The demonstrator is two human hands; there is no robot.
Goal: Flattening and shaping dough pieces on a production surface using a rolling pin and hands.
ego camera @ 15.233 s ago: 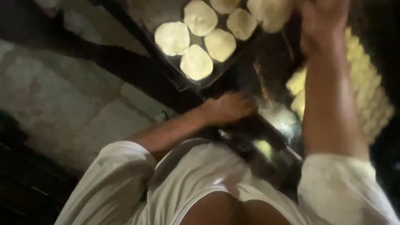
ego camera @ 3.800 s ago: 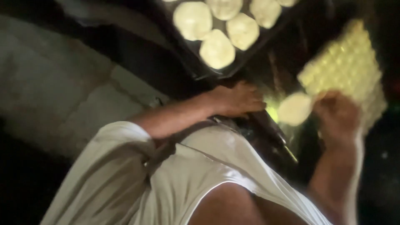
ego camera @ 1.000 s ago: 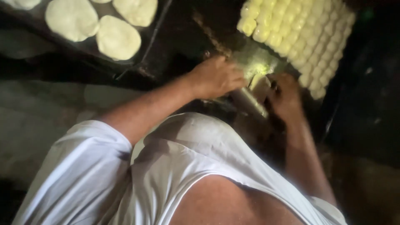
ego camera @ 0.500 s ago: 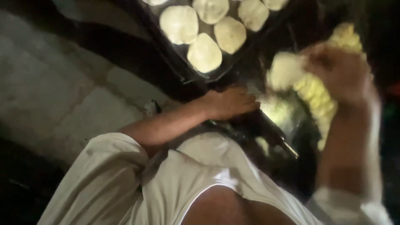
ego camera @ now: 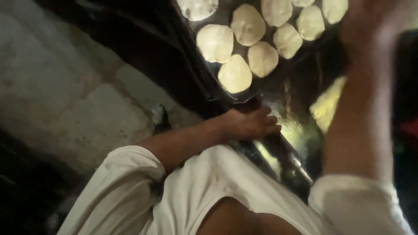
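My left hand [ego camera: 250, 124] lies flat on the edge of a shiny metal press [ego camera: 289, 143] in front of my white shirt, fingers stretched out and holding nothing. My right hand [ego camera: 370, 21] is raised at the top right, blurred, over the near corner of a dark tray [ego camera: 257, 93]. Whether it holds anything cannot be made out. Several flattened pale dough discs [ego camera: 235, 74] lie on the tray. A yellow slab of portioned dough [ego camera: 324, 109] shows beside the press, mostly hidden by my right forearm.
A rough grey concrete floor [ego camera: 74, 100] fills the left side. The counter's dark edge [ego camera: 174, 65] runs diagonally between floor and tray. The far right is dark, with a small red object [ego camera: 409, 128].
My right hand, which held a dough disc half a second ago, has risen toward the tray's right corner. The view has tilted so more of the tray shows. My left hand has stayed on the press.
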